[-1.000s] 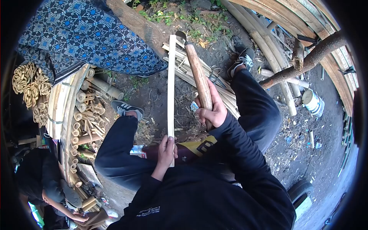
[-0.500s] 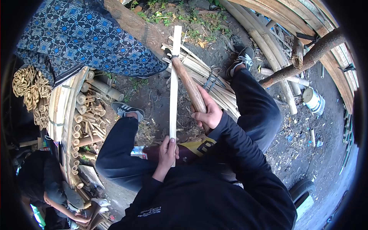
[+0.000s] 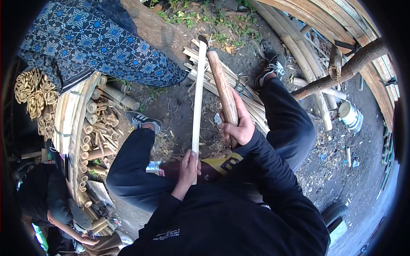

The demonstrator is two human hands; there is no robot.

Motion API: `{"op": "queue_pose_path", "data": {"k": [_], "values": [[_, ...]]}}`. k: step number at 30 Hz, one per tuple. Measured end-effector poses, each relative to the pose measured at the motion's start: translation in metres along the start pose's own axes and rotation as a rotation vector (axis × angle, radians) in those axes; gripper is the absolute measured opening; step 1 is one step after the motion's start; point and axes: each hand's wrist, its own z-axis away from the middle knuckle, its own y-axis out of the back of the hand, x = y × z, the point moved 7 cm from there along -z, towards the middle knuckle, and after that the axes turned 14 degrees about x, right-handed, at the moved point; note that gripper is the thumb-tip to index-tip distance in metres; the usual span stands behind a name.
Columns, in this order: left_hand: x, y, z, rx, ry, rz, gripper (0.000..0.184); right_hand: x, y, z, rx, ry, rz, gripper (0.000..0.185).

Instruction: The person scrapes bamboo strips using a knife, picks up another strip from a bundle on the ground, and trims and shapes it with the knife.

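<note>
My left hand (image 3: 188,168) is closed around the near end of a long, pale bamboo strip (image 3: 197,102), which points away from me. My right hand (image 3: 239,121) grips the thick wooden handle of a knife (image 3: 222,85). A short dark blade shows past the handle's far end, at the tip of the strip; whether it touches the strip I cannot tell. Handle and strip lie side by side, slightly apart. Behind them on the ground is a bundle of split bamboo strips (image 3: 252,106). A brown and yellow cloth or sack (image 3: 209,166) lies across my lap.
Cut bamboo tubes (image 3: 92,117) and coiled strips (image 3: 32,94) are stacked at left, beside a blue patterned cloth (image 3: 98,47). A person (image 3: 47,196) bends at lower left. Bamboo poles (image 3: 299,55), a branch (image 3: 354,64) and a white bucket (image 3: 350,115) stand at right.
The knife has moved away from me along the strip, its blade going from partway down to the far tip. The strip's far end has tilted slightly right and lower in view.
</note>
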Motion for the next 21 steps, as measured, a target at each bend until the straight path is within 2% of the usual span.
{"op": "queue_pose_path", "data": {"k": [4, 6, 7, 8, 10, 12, 14, 15, 18, 21], "values": [[-0.011, 0.011, -0.009, 0.045, 0.041, 0.023, 0.045, 0.006, 0.008, -0.004, 0.052, -0.039, -0.058, 0.096], [-0.016, 0.016, -0.012, 0.070, 0.044, 0.092, 0.041, 0.010, 0.011, -0.005, 0.069, -0.060, -0.085, 0.096], [-0.014, 0.018, -0.012, 0.071, 0.039, 0.139, 0.028, 0.011, 0.011, -0.005, 0.059, -0.055, -0.073, 0.096], [-0.014, 0.019, -0.012, 0.072, 0.041, 0.140, 0.028, 0.011, 0.010, -0.006, 0.049, -0.050, -0.062, 0.096], [-0.014, 0.020, -0.012, 0.071, 0.036, 0.188, 0.016, 0.009, 0.007, -0.005, 0.046, -0.045, -0.040, 0.095], [-0.015, 0.021, -0.011, 0.071, 0.030, 0.213, 0.016, 0.009, 0.004, -0.005, 0.041, -0.037, -0.017, 0.095], [-0.008, 0.021, -0.010, 0.098, -0.093, 0.112, 0.018, 0.011, 0.005, -0.005, 0.050, -0.030, -0.007, 0.095], [-0.008, 0.021, -0.011, 0.096, -0.091, 0.113, 0.018, 0.012, 0.006, -0.006, 0.052, -0.032, -0.004, 0.095], [-0.009, 0.019, -0.010, 0.066, -0.058, 0.092, 0.019, 0.019, 0.008, -0.010, 0.058, -0.070, -0.007, 0.094], [-0.024, 0.012, 0.000, 0.004, 0.227, 0.196, 0.019, 0.054, 0.022, -0.012, 0.169, -0.192, 0.120, 0.090]]}}
